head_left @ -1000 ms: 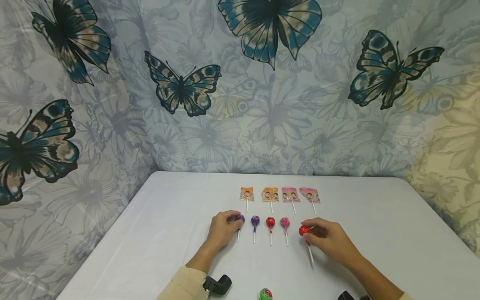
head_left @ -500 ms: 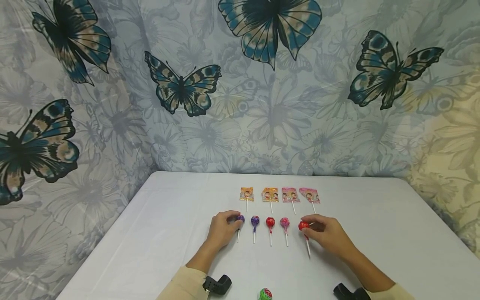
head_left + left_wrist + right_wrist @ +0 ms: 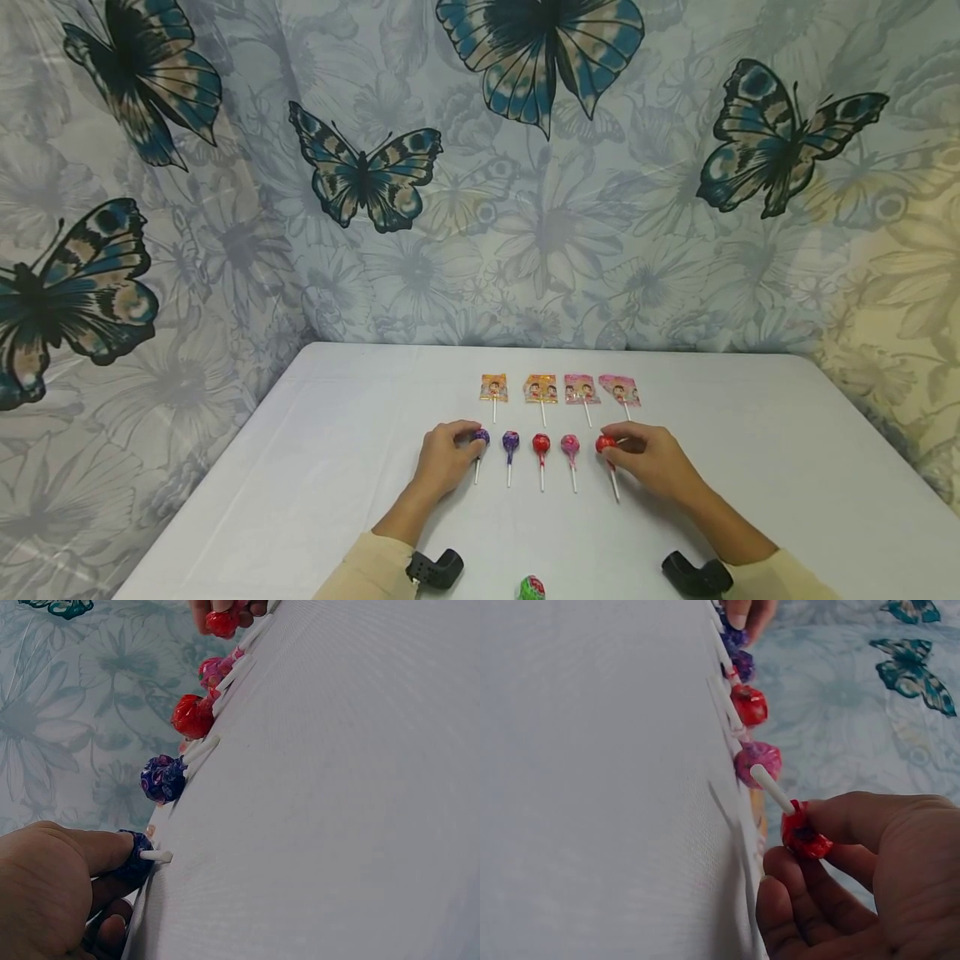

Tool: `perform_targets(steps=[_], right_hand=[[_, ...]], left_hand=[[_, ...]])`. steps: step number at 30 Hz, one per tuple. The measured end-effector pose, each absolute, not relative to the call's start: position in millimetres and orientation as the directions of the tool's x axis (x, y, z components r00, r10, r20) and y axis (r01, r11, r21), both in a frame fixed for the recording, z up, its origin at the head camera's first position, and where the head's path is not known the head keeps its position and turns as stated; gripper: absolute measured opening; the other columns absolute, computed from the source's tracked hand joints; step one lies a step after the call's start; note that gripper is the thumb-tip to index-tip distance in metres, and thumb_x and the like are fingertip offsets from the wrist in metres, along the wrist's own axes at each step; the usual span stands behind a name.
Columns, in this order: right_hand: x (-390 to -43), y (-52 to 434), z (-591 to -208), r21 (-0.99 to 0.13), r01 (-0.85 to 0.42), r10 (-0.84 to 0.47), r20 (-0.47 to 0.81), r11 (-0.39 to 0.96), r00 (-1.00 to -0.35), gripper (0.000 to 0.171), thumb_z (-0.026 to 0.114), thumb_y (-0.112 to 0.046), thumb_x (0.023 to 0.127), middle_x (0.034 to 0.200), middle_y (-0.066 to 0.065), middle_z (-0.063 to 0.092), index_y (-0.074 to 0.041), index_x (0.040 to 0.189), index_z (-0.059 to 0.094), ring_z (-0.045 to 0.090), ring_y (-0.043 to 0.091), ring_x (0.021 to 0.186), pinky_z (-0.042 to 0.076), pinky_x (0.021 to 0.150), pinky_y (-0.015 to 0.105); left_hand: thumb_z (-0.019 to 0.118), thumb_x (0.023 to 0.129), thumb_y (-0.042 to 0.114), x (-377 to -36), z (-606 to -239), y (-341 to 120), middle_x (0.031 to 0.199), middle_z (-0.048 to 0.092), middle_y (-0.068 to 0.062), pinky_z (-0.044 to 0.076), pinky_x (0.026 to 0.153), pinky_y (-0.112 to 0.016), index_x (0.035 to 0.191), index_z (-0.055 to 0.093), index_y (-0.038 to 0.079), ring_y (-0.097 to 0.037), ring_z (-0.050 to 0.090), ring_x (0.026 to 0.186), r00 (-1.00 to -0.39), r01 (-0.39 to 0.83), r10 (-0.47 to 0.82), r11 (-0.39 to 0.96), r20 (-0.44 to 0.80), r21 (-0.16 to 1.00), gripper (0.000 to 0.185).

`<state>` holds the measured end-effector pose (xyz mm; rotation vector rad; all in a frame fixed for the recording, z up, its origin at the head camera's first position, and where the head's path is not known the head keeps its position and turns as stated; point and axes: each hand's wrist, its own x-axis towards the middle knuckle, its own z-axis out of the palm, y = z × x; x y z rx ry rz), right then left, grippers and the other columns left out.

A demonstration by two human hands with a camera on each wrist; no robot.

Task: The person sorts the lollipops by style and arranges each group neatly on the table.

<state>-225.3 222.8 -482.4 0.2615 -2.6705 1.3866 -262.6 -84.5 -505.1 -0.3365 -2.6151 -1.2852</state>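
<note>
My left hand (image 3: 444, 457) pinches the head of a purple lollipop (image 3: 137, 857) at the left end of a row on the table. At the row's right end, my right hand (image 3: 654, 460) holds a red lollipop (image 3: 807, 834) by its wrapped head between thumb and fingers, its white stick pointing toward me. Between the hands lie another purple lollipop (image 3: 511, 442), a second red lollipop (image 3: 541, 445) and a pink lollipop (image 3: 570, 445), sticks toward me. In the right wrist view the held red lollipop's stick appears lifted off the white table.
Behind the row lie several flat-wrapped lollipops: orange ones (image 3: 541, 389) on the left, pink ones (image 3: 581, 390) on the right. A green-wrapped lollipop (image 3: 532, 588) shows at the bottom edge. The white table (image 3: 360, 392) ends against a butterfly-print backdrop (image 3: 495, 275).
My right hand has moved the red lollipop slightly away from me and a little left, level with the row. The left hand stays in place on the purple lollipop.
</note>
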Motion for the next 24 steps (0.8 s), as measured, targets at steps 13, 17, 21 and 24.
perform_targets(steps=[13, 17, 21, 24], right_hand=[[-232.6, 219.3, -484.1, -0.754, -0.196, -0.098, 0.174, 0.627, -0.980, 0.029, 0.069, -0.020, 0.074, 0.091, 0.000, 0.063, -0.008, 0.100, 0.064, 0.058, 0.011, 0.075, 0.047, 0.065, 0.024], [-233.9, 217.9, -484.5, -0.744, -0.181, -0.083, 0.167, 0.643, -0.982, 0.030, 0.069, -0.020, 0.074, 0.091, 0.001, 0.063, -0.008, 0.101, 0.064, 0.058, 0.013, 0.077, 0.047, 0.067, 0.027], [-235.4, 216.9, -485.4, -0.734, -0.163, -0.065, 0.160, 0.660, -0.985, 0.027, 0.069, -0.019, 0.073, 0.090, 0.000, 0.063, -0.010, 0.099, 0.064, 0.058, 0.013, 0.076, 0.047, 0.067, 0.028], [-236.2, 216.3, -486.6, -0.722, -0.155, -0.056, 0.159, 0.674, -0.986, 0.026, 0.069, -0.019, 0.073, 0.089, -0.001, 0.063, -0.011, 0.098, 0.065, 0.057, 0.012, 0.075, 0.047, 0.066, 0.027]], left_hand=[[0.067, 0.075, 0.021, -263.6, -505.7, -84.8, 0.090, 0.060, 0.005, 0.042, 0.073, -0.032, 0.098, 0.066, 0.014, -0.013, 0.053, 0.085, -0.949, 0.302, 0.114, 0.595, 0.293, 0.745, 0.024], [0.067, 0.075, 0.021, -262.7, -504.9, -84.9, 0.091, 0.060, 0.004, 0.042, 0.074, -0.033, 0.098, 0.066, 0.014, -0.013, 0.053, 0.086, -0.951, 0.297, 0.115, 0.588, 0.286, 0.752, 0.025], [0.067, 0.075, 0.021, -262.2, -504.2, -84.5, 0.091, 0.060, 0.003, 0.042, 0.073, -0.032, 0.098, 0.065, 0.013, -0.014, 0.053, 0.086, -0.951, 0.298, 0.116, 0.588, 0.286, 0.752, 0.025], [0.067, 0.075, 0.021, -261.8, -504.1, -84.7, 0.092, 0.060, 0.003, 0.042, 0.075, -0.033, 0.098, 0.065, 0.013, -0.015, 0.053, 0.088, -0.951, 0.299, 0.116, 0.592, 0.288, 0.748, 0.025]])
